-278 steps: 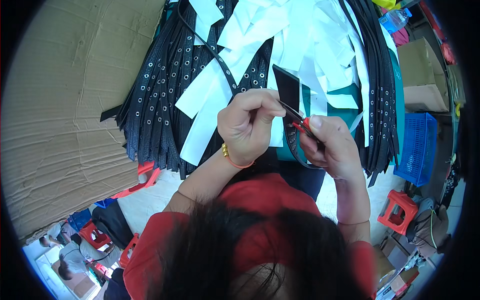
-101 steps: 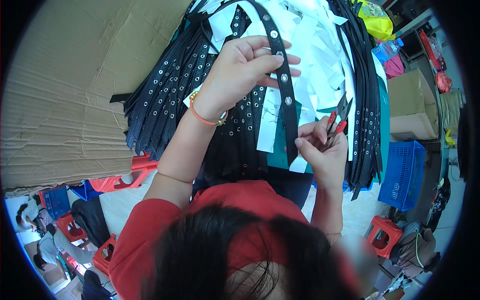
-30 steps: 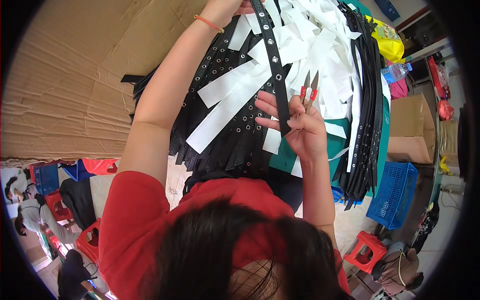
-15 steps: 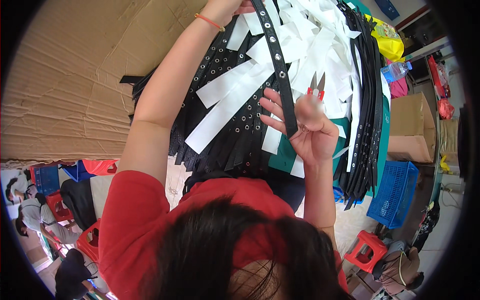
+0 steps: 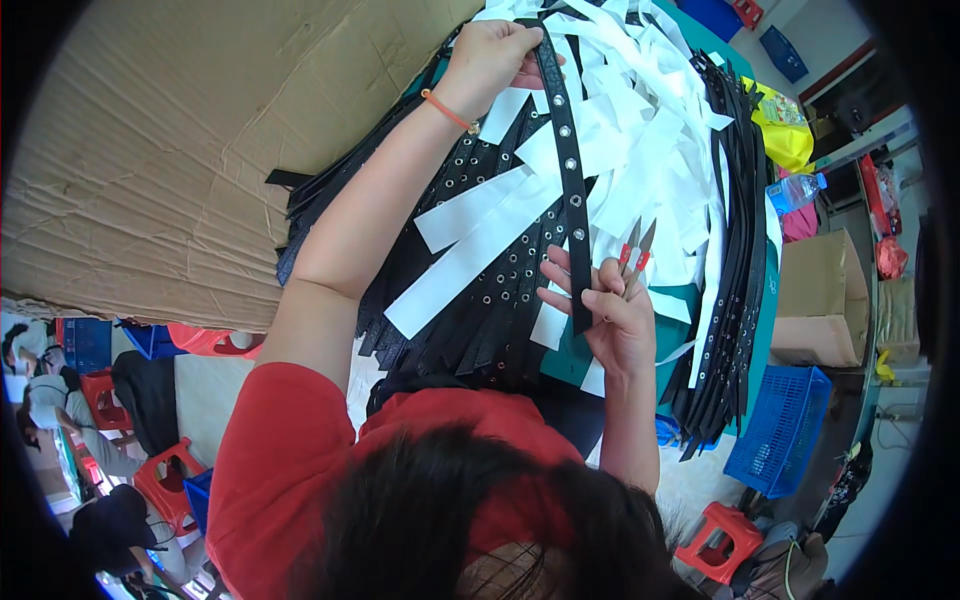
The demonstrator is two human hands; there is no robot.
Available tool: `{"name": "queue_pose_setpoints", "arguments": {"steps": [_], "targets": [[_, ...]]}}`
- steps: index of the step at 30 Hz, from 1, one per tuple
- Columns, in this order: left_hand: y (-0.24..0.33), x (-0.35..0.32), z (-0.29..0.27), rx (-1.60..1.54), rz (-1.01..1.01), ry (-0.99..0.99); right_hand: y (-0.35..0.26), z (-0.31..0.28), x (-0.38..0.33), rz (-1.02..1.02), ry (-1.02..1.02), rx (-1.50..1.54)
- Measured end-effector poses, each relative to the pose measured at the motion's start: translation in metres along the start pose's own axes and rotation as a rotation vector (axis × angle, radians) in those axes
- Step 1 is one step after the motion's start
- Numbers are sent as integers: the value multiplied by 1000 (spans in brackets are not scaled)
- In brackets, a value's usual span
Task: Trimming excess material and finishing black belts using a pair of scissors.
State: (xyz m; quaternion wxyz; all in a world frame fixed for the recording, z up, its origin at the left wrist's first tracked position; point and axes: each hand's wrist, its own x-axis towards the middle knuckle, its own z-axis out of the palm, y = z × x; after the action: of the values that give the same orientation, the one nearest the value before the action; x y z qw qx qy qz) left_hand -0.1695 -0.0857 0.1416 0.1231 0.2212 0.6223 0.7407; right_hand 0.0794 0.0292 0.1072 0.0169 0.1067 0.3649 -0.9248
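Observation:
My left hand (image 5: 490,68) is closed on the upper end of a black strap (image 5: 570,165) studded with a row of silver eyelets. The strap hangs taut and slanting toward me, over the piles on the table. At its lower end, my right hand (image 5: 622,325) holds small thread snips (image 5: 637,258) with red on the handles, blades pointing away from me and apart. Some fingers of that hand stretch out behind the strap, and the thumb lies beside its end. Beneath lie many black eyelet straps (image 5: 480,285) and loose white strips (image 5: 455,265).
A cardboard sheet (image 5: 150,170) rises at the left. More black straps (image 5: 735,200) hang along the right side of the green table (image 5: 672,300). Beyond are a water bottle (image 5: 795,190), a carton (image 5: 815,300), a blue crate (image 5: 778,430) and red stools (image 5: 718,545). Other people sit at both sides.
The strap and both hands appear lower in the picture, as does the whole scene slightly. My left hand now shows fully; the snips have tilted, and the right thumb has come in beside the strap's end.

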Motion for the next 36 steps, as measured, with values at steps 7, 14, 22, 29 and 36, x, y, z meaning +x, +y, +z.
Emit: {"name": "queue_pose_setpoints", "arguments": {"steps": [7,14,22,29,36], "targets": [[15,-16,5,68,81,20,5,1,-4,-14,115,-99],[9,-40,6,-502,-78,-54,11,-14,-34,35,218,-539],[10,-13,-1,-580,-135,-52,16,-100,-178,409,348,-1126],[20,5,9,-463,-137,-29,48,-163,-263,336,552,-1254],[36,-7,32,-356,-38,-129,91,-207,-359,296,843,-1372]]}}
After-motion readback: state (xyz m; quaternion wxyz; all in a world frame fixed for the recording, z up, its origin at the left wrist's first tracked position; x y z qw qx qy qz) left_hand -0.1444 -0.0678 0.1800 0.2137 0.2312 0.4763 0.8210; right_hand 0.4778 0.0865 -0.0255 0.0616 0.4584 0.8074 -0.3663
